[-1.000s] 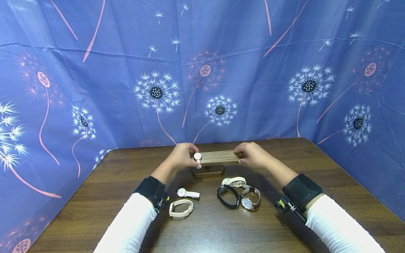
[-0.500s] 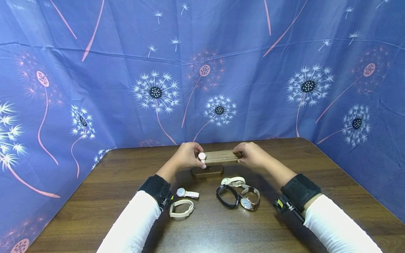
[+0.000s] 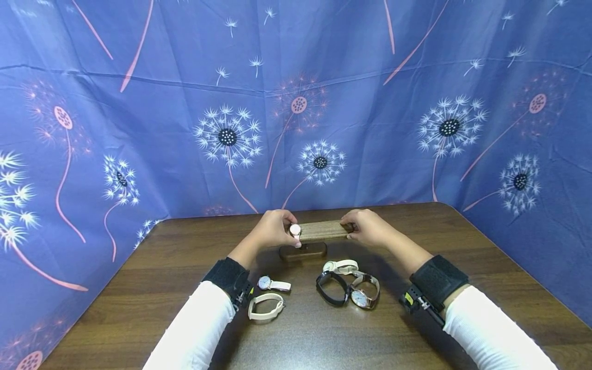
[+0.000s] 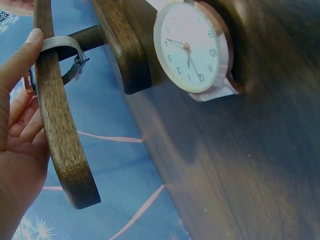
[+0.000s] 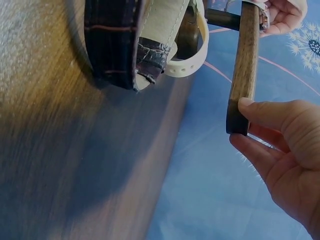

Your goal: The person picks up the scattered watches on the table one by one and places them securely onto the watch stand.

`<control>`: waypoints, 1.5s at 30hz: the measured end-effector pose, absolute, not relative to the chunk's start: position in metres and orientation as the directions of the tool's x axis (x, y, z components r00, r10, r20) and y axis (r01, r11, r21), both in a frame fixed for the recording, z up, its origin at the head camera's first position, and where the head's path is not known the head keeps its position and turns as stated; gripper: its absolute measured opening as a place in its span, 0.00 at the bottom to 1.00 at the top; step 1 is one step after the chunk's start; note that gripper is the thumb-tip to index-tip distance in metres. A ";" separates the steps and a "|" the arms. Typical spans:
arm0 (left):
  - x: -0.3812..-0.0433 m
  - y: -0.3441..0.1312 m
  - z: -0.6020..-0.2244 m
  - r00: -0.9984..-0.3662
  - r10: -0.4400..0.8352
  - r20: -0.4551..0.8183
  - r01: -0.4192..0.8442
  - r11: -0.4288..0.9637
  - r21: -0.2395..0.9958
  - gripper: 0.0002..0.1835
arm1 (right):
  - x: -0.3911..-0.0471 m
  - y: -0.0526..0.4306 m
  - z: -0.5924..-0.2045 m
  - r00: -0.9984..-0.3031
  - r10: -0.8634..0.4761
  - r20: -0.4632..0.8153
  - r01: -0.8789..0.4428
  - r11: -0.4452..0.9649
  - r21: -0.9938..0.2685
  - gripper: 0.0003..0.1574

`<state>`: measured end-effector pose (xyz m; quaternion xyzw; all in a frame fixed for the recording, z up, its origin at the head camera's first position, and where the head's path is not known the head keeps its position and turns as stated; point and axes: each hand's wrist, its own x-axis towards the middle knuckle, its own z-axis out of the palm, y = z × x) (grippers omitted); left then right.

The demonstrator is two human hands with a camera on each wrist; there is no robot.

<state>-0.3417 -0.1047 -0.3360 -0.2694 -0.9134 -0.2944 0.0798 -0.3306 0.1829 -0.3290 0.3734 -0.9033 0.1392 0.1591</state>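
Note:
A wooden T-shaped watch stand, with a long crossbar above a dark base, is at the back of the table. A wristwatch with a round pale dial and a white strap loops round the crossbar, left of its middle. My left hand pinches this watch between thumb and fingers. In the left wrist view the thumb lies at the strap, and the bar's end sticks out beyond the watch. My right hand grips the crossbar's right end, thumb on its near face in the right wrist view.
Nearer me, left, lie a white-strapped watch and a closed white watch loop. On the right are a white watch, a black-strapped watch and a brown-strapped watch. A blue dandelion-print cloth hangs behind the table.
My left hand has slid the watch a little to the right along the crossbar, then stayed there over the last half second. My right hand has kept its grip on the bar's end.

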 end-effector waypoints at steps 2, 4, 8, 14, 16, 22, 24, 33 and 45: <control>-0.342 -0.105 -0.336 -0.839 0.447 0.309 0.543 0.677 0.496 0.29 | -0.330 0.183 -0.329 -0.669 -0.633 0.389 -0.719 0.685 -0.121 0.21; -0.342 -0.106 -0.336 -0.835 0.452 0.315 0.551 0.674 0.492 0.30 | -0.329 0.182 -0.328 -0.679 -0.630 0.377 -0.712 0.691 -0.127 0.21; -0.340 -0.108 -0.336 -0.833 0.450 0.322 0.554 0.670 0.495 0.32 | -0.328 0.181 -0.327 -0.707 -0.618 0.344 -0.689 0.711 -0.139 0.23; -0.336 -0.112 -0.335 -0.832 0.426 0.357 0.555 0.650 0.519 0.31 | -0.326 0.185 -0.323 -0.696 -0.610 0.378 -0.694 0.708 -0.136 0.21; -0.334 -0.115 -0.334 -0.827 0.424 0.368 0.561 0.645 0.518 0.30 | -0.324 0.187 -0.319 -0.681 -0.613 0.400 -0.706 0.695 -0.137 0.20; -0.327 -0.128 -0.327 -0.822 0.431 0.372 0.570 0.630 0.528 0.26 | -0.317 0.188 -0.316 -0.648 -0.612 0.453 -0.727 0.674 -0.130 0.19; -0.323 -0.134 -0.325 -0.824 0.426 0.374 0.567 0.615 0.548 0.24 | -0.313 0.189 -0.315 -0.644 -0.605 0.467 -0.727 0.674 -0.131 0.20; -0.299 -0.164 -0.324 -0.851 0.330 0.408 0.524 0.558 0.643 0.12 | -0.294 0.187 -0.319 -0.640 -0.570 0.516 -0.736 0.647 -0.197 0.16; -0.261 -0.186 -0.324 -0.824 0.417 0.383 0.566 0.592 0.574 0.03 | -0.274 0.188 -0.330 -0.739 -0.511 0.439 -0.667 0.643 -0.376 0.13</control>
